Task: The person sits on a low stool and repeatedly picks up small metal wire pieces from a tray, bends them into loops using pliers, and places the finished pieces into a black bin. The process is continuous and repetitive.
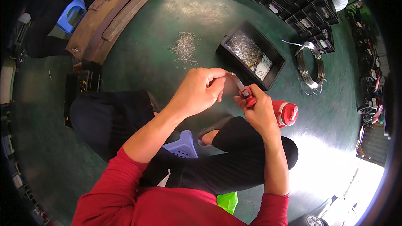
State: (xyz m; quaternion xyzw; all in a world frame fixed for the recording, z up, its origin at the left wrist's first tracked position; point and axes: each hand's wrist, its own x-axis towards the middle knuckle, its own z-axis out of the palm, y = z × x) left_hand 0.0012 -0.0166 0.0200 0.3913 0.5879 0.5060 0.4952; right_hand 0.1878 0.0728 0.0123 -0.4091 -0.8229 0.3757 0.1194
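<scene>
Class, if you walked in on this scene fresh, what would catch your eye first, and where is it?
At the centre, the left hand and right hand meet over a red-handled tool whose tip pinches a small wire piece. Beyond them a black bin holds shiny wire bits, with a loose wire pile to its left and a wire coil to its right.

There is only one view. The camera sits on the person's head and looks straight down. It is very close to the left hand (199,92) and the right hand (259,111), which sit in the middle of the picture. The arms come in from the bottom edge. The green floor (142,58) lies farther below. The wide lens bends lines near the dark, round rim.
</scene>
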